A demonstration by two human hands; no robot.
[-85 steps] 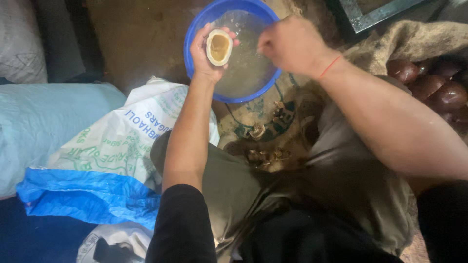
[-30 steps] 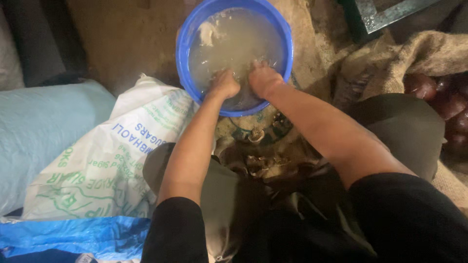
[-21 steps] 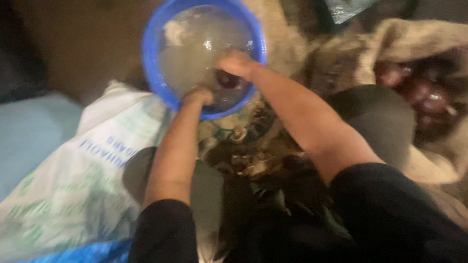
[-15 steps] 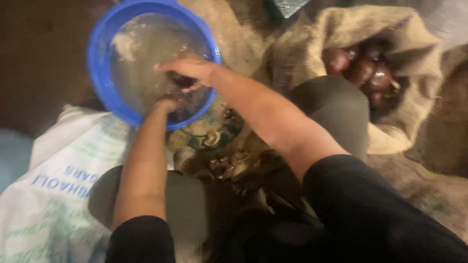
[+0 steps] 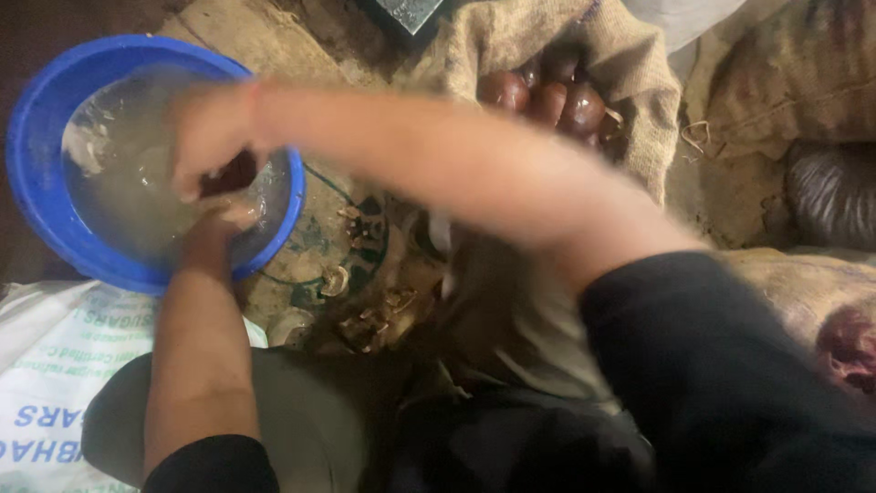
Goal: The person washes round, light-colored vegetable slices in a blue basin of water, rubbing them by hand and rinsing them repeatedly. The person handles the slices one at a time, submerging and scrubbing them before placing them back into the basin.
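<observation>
The blue bowl of cloudy water sits on the floor left of the burlap sack of brown bulbs. Both hands meet over its right rim: the right hand, blurred, curls around something dark; the left hand's grip cannot be told.

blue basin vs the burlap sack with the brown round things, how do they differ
The blue basin is rigid, smooth plastic; the burlap sack is soft, coarse tan cloth, folded open. The basin holds cloudy water, with the left hand and right hand in it; the sack holds dark, glossy brown round pieces, untouched. Both are open on top and sit on the ground.
</observation>
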